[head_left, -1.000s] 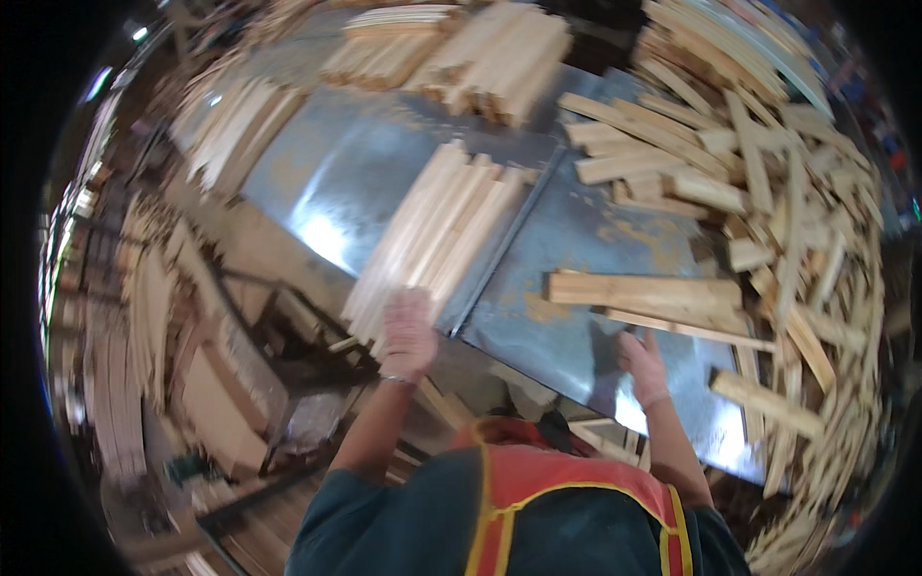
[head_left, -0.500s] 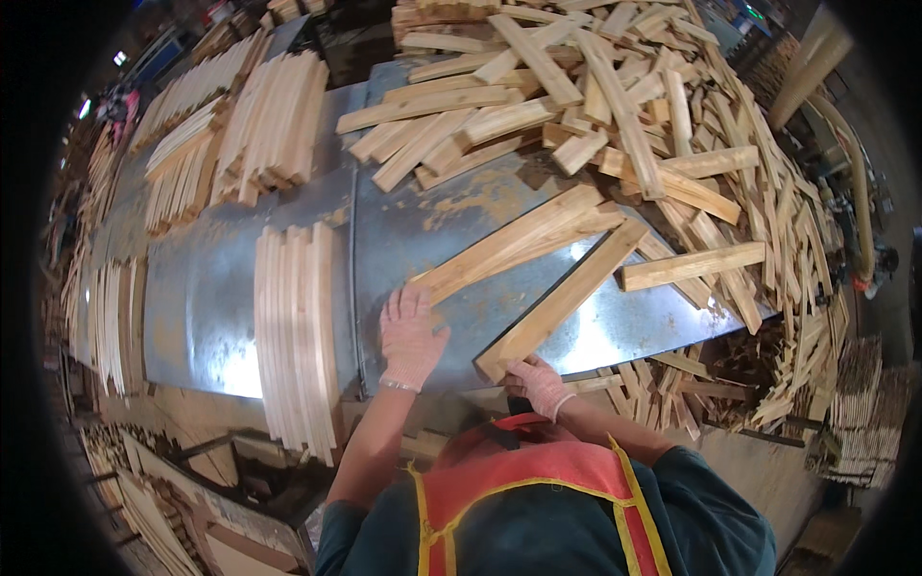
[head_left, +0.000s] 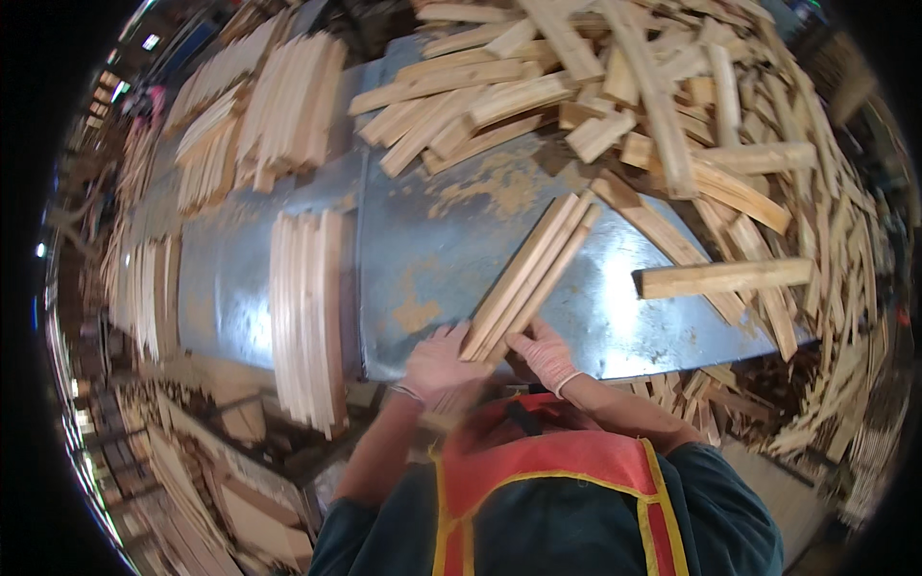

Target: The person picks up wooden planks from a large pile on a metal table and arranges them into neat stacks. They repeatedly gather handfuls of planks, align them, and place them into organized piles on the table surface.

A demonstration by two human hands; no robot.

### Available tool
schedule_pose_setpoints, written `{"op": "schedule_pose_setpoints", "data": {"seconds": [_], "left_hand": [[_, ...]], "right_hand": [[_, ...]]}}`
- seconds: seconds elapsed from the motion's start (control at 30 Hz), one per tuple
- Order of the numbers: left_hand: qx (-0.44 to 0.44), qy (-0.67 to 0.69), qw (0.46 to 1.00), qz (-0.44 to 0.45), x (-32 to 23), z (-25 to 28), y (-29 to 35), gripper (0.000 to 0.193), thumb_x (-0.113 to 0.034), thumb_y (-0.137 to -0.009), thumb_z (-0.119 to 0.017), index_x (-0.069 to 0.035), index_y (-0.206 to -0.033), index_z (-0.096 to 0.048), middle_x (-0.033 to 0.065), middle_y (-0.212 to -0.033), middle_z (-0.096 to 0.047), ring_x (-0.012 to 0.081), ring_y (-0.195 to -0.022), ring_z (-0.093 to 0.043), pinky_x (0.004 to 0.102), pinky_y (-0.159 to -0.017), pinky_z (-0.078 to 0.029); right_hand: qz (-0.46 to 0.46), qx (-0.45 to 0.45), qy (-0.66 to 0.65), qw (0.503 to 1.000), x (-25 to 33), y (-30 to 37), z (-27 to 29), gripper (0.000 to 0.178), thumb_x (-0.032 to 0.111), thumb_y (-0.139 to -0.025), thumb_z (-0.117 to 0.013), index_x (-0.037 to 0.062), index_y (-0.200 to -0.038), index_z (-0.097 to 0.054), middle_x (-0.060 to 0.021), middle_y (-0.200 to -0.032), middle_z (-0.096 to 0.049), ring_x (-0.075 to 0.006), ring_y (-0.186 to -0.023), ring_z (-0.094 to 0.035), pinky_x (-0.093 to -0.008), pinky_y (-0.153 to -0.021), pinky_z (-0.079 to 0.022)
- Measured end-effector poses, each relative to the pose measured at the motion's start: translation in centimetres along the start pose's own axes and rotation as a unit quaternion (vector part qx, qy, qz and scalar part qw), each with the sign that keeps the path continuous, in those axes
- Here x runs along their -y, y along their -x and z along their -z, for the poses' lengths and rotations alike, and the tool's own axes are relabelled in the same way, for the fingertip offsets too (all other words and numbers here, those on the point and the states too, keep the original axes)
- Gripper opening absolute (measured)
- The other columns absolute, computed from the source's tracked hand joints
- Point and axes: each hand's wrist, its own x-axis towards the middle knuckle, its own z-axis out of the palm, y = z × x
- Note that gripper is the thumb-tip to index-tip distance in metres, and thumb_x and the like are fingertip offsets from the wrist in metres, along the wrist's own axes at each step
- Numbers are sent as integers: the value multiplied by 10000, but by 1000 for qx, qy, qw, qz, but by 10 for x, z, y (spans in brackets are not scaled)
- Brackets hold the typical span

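Left hand [head_left: 444, 365] is motion-blurred, and its finger outlines cannot be made out clearly at the near ends of the strips [head_left: 531, 278], whose undersides are hidden; the grip of the right hand [head_left: 545, 357] is only partly visible. Lower layers of the pile [head_left: 649, 96] are covered by upper pieces, and the top edge cuts it off. Apron [head_left: 547, 461] is cut by the lower edge; a pink shape [head_left: 152, 101] at upper left is too small to identify.
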Motion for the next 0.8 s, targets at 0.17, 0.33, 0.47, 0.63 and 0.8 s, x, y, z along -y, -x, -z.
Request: {"op": "schedule_pose_setpoints", "data": {"seconds": [0.17, 0.33, 0.47, 0.63, 0.8], "left_hand": [[-159, 83, 977, 113, 0, -29, 11, 887, -357, -851, -745, 8, -1584, -405, 258, -1386, -608, 435, -1245, -631, 477, -1057, -512], [-56, 624, 778, -35, 58, -58, 40, 844, -353, -863, -741, -8, -1573, -443, 246, -1488, -569, 399, -1357, -569, 457, -1143, -446], [-284, 162, 937, 127, 119, -25, 71, 836, -387, -826, -812, -28, -1524, -524, 238, -1521, -559, 392, -1425, -502, 464, -1224, -364], [-504, -25, 752, 424, 293, 23, 136, 763, -486, -891, -707, -14, -1472, -560, 237, -1494, -575, 418, -1391, -522, 483, -1184, -415], [-349, 239, 816, 394, 356, 33, 159, 672, -499, -912, -617, 5, -1355, -638, 251, -1337, -678, 435, -1258, -623, 480, -1072, -486]], "right_hand": [[0, 31, -16, 999, 11, -27, -24, 516, 242, -939, -760, 124, -1416, -600, -68, -1194, -701, -247, -1081, -663, -414, -954, -542], [-41, 80, -207, 974, 51, -17, -85, 705, 180, -887, -809, 109, -1500, -467, -96, -1318, -637, -293, -1166, -646, -448, -1004, -550], [0, 53, -116, 992, 29, -49, -158, 726, 63, -861, -804, 68, -1479, -423, -135, -1267, -639, -303, -1113, -661, -437, -966, -573], [34, 67, 182, 980, 43, -52, -277, 682, 162, -867, -835, 30, -1409, -443, -170, -1254, -643, -292, -1101, -658, -415, -918, -577], [-50, 244, 165, 954, 38, -58, -332, 624, 232, -892, -813, 54, -1381, -469, -121, -1106, -621, -205, -892, -587, -366, -744, -517]]}}
